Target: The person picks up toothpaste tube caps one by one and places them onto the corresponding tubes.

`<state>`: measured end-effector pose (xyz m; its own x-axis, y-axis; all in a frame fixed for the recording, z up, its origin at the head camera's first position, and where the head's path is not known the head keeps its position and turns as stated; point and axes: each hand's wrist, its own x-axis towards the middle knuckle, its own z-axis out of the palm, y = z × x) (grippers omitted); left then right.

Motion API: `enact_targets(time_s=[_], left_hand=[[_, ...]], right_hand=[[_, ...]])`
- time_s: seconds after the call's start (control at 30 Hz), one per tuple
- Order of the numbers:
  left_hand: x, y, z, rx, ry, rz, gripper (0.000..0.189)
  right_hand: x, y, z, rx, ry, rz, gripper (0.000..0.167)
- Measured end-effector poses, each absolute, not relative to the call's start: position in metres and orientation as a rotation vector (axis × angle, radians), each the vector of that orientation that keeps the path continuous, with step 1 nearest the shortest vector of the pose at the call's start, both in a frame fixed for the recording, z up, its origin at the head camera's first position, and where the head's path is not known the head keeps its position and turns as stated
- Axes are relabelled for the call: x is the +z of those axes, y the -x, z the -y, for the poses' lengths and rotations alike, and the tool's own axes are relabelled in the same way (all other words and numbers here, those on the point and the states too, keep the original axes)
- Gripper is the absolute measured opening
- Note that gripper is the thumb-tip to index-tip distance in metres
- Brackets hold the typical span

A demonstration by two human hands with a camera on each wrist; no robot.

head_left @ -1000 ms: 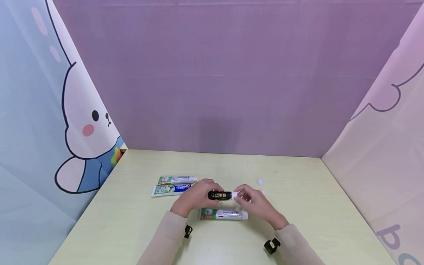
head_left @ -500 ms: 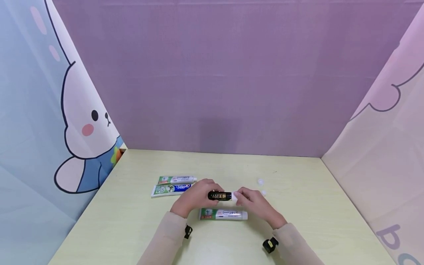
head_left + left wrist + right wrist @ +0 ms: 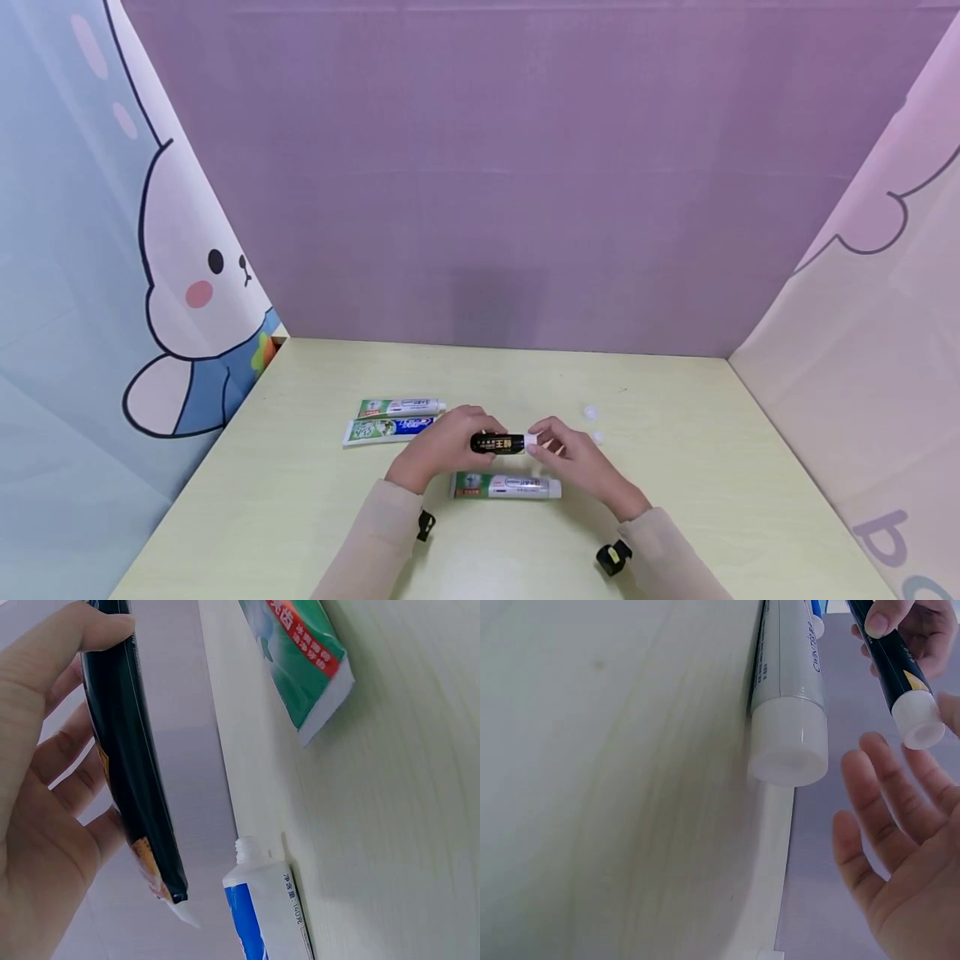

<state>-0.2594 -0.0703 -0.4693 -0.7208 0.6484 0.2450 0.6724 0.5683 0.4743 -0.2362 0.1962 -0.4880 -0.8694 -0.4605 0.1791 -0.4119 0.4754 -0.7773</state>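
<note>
Left hand grips — right hand pinches, other fingers loosely bent.

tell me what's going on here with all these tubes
A person's left hand holds a black tube, and the right hand is at the white cap on its end, fingers loosely extended. A capped green-and-white tube lies nearer the person. Partly behind the left hand is a blue-labelled tube with a bare nozzle. Two small white discs, perhaps caps, lie beyond the right hand.
</note>
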Motion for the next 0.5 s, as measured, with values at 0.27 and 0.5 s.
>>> enact_targets(time_s=[0.27, 0.5], left_hand=[[-0.4690, 0.2586, 0.0698, -0.873, 1.142, 2.752, 0.034], [-0.4672, 0.2564, 0.0685, -0.887, 1.124, 2.769, 0.033]], right_hand=[[-0.4877, 0.2357, -0.1970, -1.435, 0.908, -2.636, 0.030], [-0.4881, 0.2354, -0.1985, -1.415, 0.915, -2.637, 0.022]])
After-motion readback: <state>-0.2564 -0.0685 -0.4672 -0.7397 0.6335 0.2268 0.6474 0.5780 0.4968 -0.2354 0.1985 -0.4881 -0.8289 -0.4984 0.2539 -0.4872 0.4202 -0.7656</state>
